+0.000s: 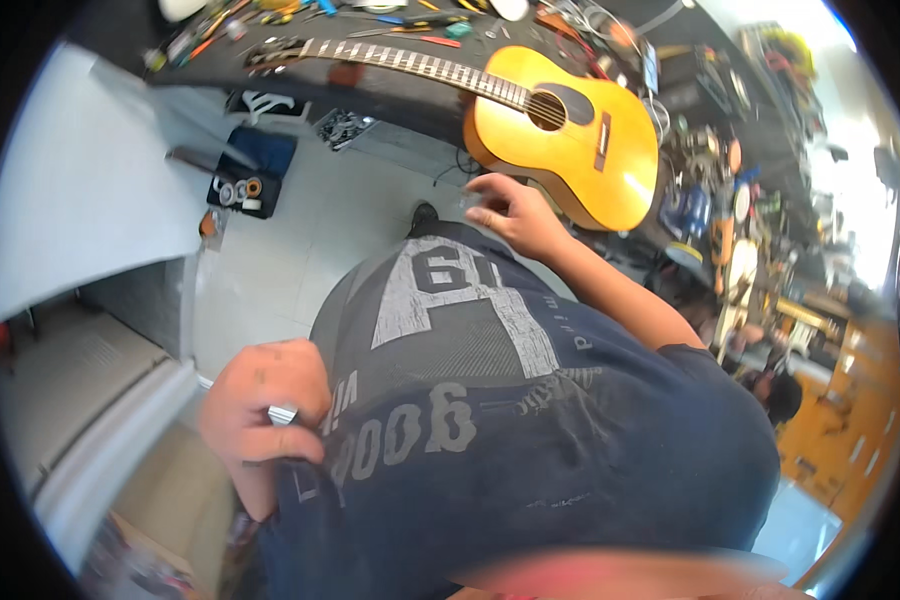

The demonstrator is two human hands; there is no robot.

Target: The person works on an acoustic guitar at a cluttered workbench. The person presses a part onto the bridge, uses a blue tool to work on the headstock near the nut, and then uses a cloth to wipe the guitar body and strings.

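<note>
An acoustic guitar (530, 145) with a yellow-orange body and dark pickguard lies face up on the dark workbench (390, 85), its neck pointing left. My right hand (520, 215) hovers by the near edge of the guitar's body. Its fingers are loosely curved, with a gap to the thumb and nothing between them. Low on the left, my left hand (270, 405), wearing a silver ring, is curled closed against my dark printed T-shirt (610, 440). Whatever its fingers may hold is hidden.
Hand tools (440, 40) crowd the bench's far side. Clamps and machines, one a blue tool (685, 210), fill the right. An open dark case (255, 165) with tape rolls sits on the floor, near a large white panel (90, 190) at the left.
</note>
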